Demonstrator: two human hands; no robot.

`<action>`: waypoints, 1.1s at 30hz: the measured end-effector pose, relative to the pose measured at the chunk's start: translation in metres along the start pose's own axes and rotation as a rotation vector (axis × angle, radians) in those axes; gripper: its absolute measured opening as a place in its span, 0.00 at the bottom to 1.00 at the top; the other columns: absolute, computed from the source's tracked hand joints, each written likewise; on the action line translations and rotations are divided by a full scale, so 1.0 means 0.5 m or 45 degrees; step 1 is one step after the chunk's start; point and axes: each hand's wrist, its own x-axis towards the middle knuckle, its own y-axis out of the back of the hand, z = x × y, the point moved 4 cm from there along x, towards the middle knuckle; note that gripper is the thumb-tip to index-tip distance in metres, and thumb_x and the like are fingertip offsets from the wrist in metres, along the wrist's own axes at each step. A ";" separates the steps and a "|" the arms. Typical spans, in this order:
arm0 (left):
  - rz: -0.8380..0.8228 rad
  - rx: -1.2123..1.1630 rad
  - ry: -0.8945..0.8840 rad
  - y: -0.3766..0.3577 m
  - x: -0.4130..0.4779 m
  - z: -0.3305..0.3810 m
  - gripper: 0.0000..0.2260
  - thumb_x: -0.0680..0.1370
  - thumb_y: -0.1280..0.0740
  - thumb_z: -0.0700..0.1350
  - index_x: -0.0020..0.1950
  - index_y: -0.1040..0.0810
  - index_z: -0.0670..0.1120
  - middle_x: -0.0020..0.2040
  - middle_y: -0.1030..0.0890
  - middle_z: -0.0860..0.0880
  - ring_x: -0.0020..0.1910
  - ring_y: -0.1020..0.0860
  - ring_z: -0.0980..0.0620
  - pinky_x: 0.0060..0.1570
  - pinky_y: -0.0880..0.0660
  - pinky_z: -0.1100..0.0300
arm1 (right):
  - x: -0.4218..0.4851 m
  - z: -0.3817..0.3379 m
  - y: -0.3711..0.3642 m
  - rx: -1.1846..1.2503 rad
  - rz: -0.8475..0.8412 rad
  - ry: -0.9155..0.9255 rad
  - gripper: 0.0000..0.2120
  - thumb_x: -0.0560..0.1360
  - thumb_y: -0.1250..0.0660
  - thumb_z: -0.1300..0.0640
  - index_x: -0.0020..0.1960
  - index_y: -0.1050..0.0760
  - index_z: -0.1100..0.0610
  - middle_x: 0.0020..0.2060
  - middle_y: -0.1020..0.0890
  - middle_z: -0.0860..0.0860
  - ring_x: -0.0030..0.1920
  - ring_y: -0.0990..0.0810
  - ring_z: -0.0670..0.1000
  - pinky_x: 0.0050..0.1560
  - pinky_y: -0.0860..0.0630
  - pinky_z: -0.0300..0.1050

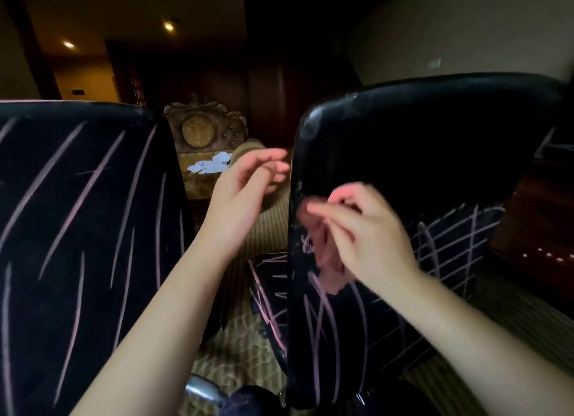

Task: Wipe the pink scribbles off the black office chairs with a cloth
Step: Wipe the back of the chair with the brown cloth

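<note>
Two black office chairs stand in front of me, seen from behind. The left chair has long pink strokes across its whole back. The right chair is clean black on its upper back, with pink scribbles and a pink grid lower down. My right hand pinches a blurred reddish-brown cloth against the right chair's left side. My left hand hovers in the gap between the chairs with fingers apart, empty, close to the right chair's left edge.
An ornate gilded armchair with white papers on a surface stands beyond the gap. Patterned carpet lies below. A chrome chair part shows at the bottom. Dark wood furniture is on the right.
</note>
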 end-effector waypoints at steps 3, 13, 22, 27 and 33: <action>0.028 0.383 -0.027 0.013 -0.027 -0.063 0.08 0.79 0.38 0.38 0.49 0.21 0.48 0.44 0.19 0.53 0.43 0.21 0.58 0.48 0.26 0.64 | 0.080 -0.020 0.062 -0.014 0.229 0.012 0.13 0.75 0.32 0.62 0.58 0.19 0.55 0.48 0.24 0.55 0.47 0.24 0.55 0.47 0.26 0.50; -0.123 0.776 0.121 0.014 -0.205 -0.210 0.06 0.76 0.33 0.41 0.47 0.21 0.53 0.42 0.19 0.58 0.39 0.22 0.61 0.42 0.27 0.66 | -0.026 -0.054 -0.052 -0.213 -0.257 0.024 0.17 0.66 0.24 0.62 0.54 0.18 0.56 0.42 0.25 0.54 0.41 0.23 0.56 0.28 0.27 0.43; 0.026 0.634 0.182 0.006 -0.188 -0.174 0.07 0.77 0.34 0.40 0.46 0.21 0.53 0.42 0.18 0.59 0.39 0.20 0.57 0.43 0.26 0.66 | 0.007 -0.040 -0.036 -0.099 -0.081 -0.012 0.13 0.74 0.34 0.59 0.58 0.20 0.55 0.46 0.26 0.56 0.43 0.24 0.57 0.33 0.23 0.52; 0.052 0.644 0.176 0.012 -0.187 -0.166 0.06 0.77 0.34 0.42 0.47 0.20 0.53 0.41 0.18 0.57 0.38 0.21 0.51 0.40 0.26 0.62 | -0.055 -0.028 -0.045 -0.093 -0.192 -0.031 0.11 0.73 0.33 0.60 0.54 0.18 0.52 0.46 0.24 0.54 0.45 0.24 0.56 0.31 0.23 0.51; 0.170 0.505 0.116 0.001 -0.175 -0.124 0.05 0.78 0.33 0.42 0.49 0.20 0.51 0.42 0.18 0.57 0.40 0.21 0.54 0.40 0.26 0.68 | 0.023 0.002 0.040 -0.069 0.326 -0.227 0.11 0.74 0.33 0.62 0.53 0.17 0.51 0.49 0.21 0.52 0.48 0.23 0.55 0.48 0.26 0.48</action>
